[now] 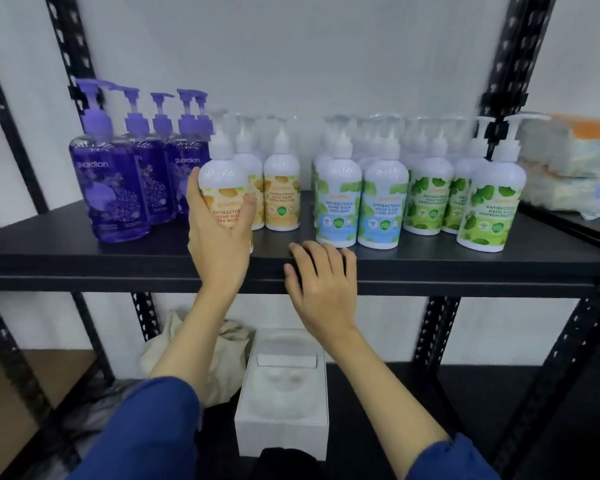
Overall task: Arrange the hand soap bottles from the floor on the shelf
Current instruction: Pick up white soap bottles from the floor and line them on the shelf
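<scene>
Left hand point(219, 233) wrapped around orange-label soap bottle point(224, 188), fingers point(194, 188) clamped on its left side, thumb on the front label. Bottle upright at the front of the black shelf point(465, 268); base hidden by the hand, so can't tell whether touching the shelf or just above it. Just behind it, more orange-label bottles point(282, 195). Left of those, purple bottles point(118, 188); right, blue mint bottles point(361, 202), then green bottles point(489, 206). Right hand point(323, 289) empty, fingers relaxed and spread, resting on the shelf's front edge just before the mint bottles. White box point(281, 434) on the lower level, cloth bag point(174, 341) behind it.
</scene>
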